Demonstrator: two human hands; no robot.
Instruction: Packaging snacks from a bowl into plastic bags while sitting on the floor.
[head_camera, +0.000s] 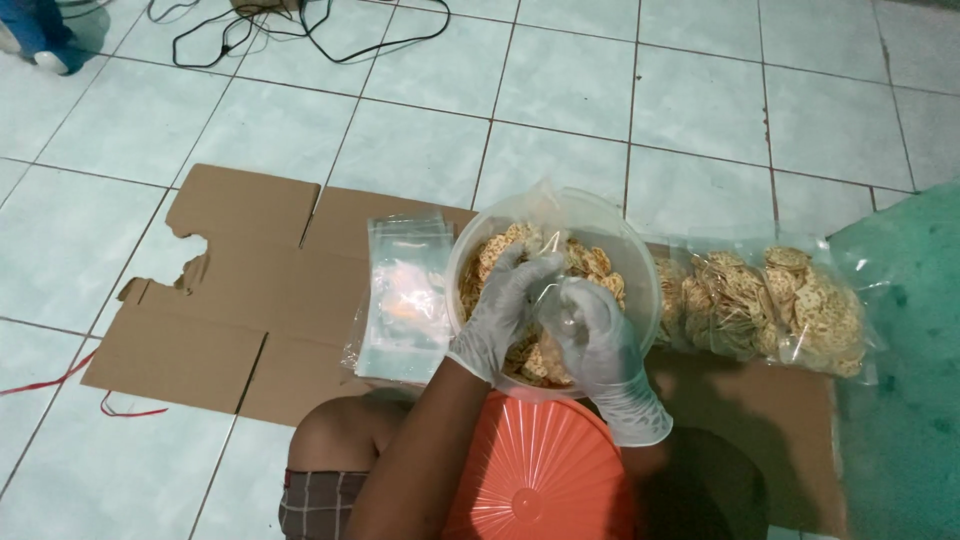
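Here the left hand (505, 305) and right hand (595, 345) both pinch a small clear bag (545, 285) directly above the cracker tub (640, 270).

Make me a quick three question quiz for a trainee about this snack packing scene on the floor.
1. True or false: both hands wear pale gloves.
2. Where does the stack of empty clear plastic bags lie? A) on the flattened brown cardboard B) on the orange ribbed plastic lid
3. What fills the round clear plastic tub?

Key: 1. True: left hand, right hand. 2. A. 3. Thin round crackers, also in the sealed packs beside it.
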